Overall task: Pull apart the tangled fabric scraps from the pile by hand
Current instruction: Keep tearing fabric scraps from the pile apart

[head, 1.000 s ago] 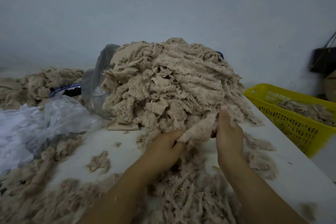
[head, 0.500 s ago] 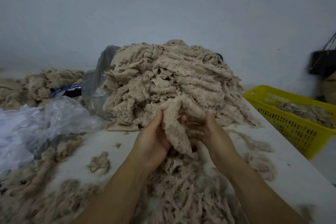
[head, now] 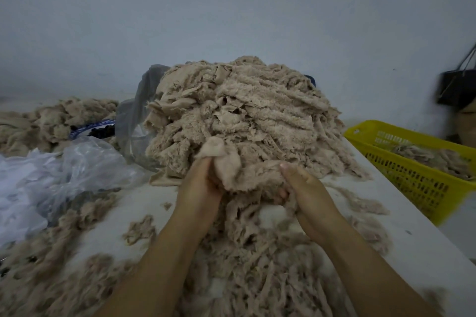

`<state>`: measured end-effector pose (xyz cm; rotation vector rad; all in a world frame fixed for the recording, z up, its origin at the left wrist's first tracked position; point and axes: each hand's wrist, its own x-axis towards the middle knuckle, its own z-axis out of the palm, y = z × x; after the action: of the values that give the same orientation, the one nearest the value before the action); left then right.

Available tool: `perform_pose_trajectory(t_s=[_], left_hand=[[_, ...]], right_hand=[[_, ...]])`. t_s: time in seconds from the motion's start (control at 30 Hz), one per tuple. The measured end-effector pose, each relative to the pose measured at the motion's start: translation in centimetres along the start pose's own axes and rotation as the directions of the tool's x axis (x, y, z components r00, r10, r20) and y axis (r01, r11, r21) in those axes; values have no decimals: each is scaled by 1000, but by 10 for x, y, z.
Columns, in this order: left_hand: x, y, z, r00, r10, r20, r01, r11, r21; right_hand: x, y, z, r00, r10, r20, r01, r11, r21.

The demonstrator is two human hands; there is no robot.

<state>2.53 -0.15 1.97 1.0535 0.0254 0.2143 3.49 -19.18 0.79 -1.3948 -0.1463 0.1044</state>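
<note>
Head: fuzzy beige scrap (head: 231,171), shaggy pile (head: 247,110)

Dim, flat, bluish light; shadows are soft and faint. Wide-angle distortion bends the worktop's (head: 401,234) right edge, where the yellow basket (head: 412,188) and black bag (head: 456,90) smear with motion blur.

White table (head: 412,252), scrap pile (head: 244,116), plastic bags (head: 64,170)

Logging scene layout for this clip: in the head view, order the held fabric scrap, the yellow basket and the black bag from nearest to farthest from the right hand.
1. fabric scrap: centre, gripped by the right hand itself.
2. yellow basket: out to the right.
3. black bag: far right, at the back.
</note>
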Motion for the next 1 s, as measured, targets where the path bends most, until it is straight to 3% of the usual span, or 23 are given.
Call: perform_pose_trajectory(t_s=[0.07,0.17,0.23,0.3,0.37,0.43,0.47,0.6,0.7,0.77,0.9,0.97,1.0], left_hand=[[-11,-7,7,995,31,95,-71,887,457],[-22,-19,14,980,-31,198,-123,689,714],[-20,-21,15,992,-57,116,-46,682,730],[-16,-15,15,1000,-31,3,22,766,642],[-7,-5,6,996,-28,-80,53,940,336],[-3,1,-3,990,-38,-139,53,993,102],[-3,1,-5,987,-56,-149,69,994,87],[-11,-9,7,991,-103,-89,115,983,140],[-13,-17,12,993,-89,-73,105,962,252],[-17,-24,13,995,-95,-41,104,906,411],[-23,-31,16,964,-252,83,201,898,391],[-22,-27,12,964,-182,193,72,879,471],[-20,-23,10,969,-125,214,-2,859,511]], right_hand=[[-1,-3,3,999,-4,41,1,996,85],[-3,-4,5,998,-6,65,5,1000,13],[-2,-4,4,1000,14,0,-14,1000,6],[1,-5,-3,995,54,-87,-43,992,119],[5,-6,-15,989,71,-126,-41,973,225],[6,-5,-23,990,48,-132,-18,977,214],[6,-4,-23,992,23,-126,1,983,185],[2,2,-2,996,-82,-29,79,994,-79],[-5,8,15,981,-126,144,170,921,-351],[-5,11,21,967,-89,240,165,935,-315],[-4,19,21,947,-74,312,140,971,-194],[0,15,13,965,-98,243,130,984,-120],[4,9,5,981,-130,146,131,991,1]])
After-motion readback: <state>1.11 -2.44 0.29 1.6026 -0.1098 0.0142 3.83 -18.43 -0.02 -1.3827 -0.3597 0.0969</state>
